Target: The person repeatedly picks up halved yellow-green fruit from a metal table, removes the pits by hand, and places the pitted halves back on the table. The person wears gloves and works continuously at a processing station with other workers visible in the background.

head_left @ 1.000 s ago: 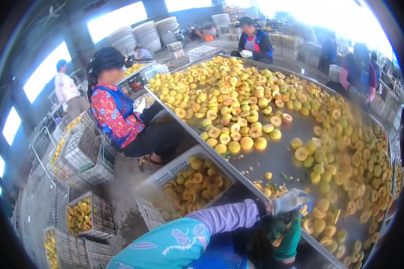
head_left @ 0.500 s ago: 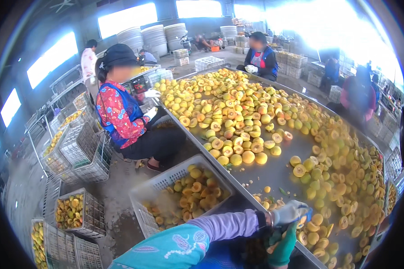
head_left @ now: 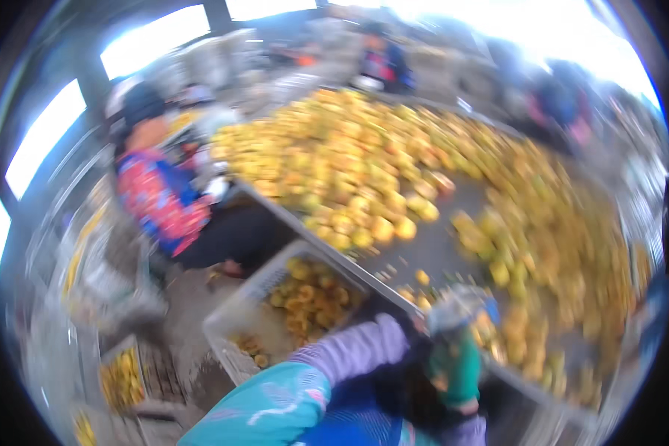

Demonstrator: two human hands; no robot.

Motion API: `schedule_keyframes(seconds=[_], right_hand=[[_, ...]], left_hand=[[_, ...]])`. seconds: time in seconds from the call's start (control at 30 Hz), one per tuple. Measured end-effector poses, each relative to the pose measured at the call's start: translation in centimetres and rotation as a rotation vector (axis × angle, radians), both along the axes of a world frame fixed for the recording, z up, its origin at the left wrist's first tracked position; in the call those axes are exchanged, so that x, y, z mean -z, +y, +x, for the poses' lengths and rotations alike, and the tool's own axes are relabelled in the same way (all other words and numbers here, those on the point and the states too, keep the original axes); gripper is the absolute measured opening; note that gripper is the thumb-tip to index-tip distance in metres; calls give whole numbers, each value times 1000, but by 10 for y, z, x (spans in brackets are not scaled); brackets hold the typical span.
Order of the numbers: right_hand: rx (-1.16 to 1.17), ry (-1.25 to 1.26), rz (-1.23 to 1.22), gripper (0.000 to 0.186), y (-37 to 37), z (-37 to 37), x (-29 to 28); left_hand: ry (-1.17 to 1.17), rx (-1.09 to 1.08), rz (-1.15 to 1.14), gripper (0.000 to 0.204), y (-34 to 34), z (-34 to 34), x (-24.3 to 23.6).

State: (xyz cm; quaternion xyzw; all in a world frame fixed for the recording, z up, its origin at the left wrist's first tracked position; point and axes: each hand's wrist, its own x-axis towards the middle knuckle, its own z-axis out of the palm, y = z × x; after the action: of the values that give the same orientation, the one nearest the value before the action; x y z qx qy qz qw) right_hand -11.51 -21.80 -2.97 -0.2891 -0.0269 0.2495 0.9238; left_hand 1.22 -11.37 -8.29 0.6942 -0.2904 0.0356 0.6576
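Note:
My left hand (head_left: 453,309), in a greyish glove with blue at the fingertips, is curled over the near edge of a metal table (head_left: 305,230). Just below and against it is my right hand (head_left: 457,369), in a green glove, its fingers bent. Motion smears both hands, and whatever lies between their fingers cannot be made out. An orange patch shows beside the left fingertips. Heaped on the table are halved yellow peaches (head_left: 334,156), with more piled on the right (head_left: 565,253). Small scraps lie on the bare metal near my hands.
A pale plastic crate (head_left: 223,325) partly filled with peach halves stands on the floor left of the table. Another crate of fruit (head_left: 123,375) is farther left. A seated co-worker (head_left: 163,189) is across the crate; another person (head_left: 386,63) sits beyond the table.
The whole view has swung and blurred, shifting the table and co-workers leftward. My hands stay close together at the table edge; the right forearm's purple sleeve now shows.

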Motion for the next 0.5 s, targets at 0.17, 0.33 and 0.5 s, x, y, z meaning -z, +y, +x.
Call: schedule_keyframes(seconds=[0.17, 0.33, 0.5], right_hand=[[-312, 250, 460, 43, 14, 12, 15], [-458, 220, 521, 41, 29, 0, 9], [-332, 236, 253, 43, 53, -11, -3]], left_hand=[[-28, -20, 120, 39, 34, -35, -11], [724, -107, -328, 44, 44, -80, -72], [141, -180, 112, 44, 72, -74, -70]])
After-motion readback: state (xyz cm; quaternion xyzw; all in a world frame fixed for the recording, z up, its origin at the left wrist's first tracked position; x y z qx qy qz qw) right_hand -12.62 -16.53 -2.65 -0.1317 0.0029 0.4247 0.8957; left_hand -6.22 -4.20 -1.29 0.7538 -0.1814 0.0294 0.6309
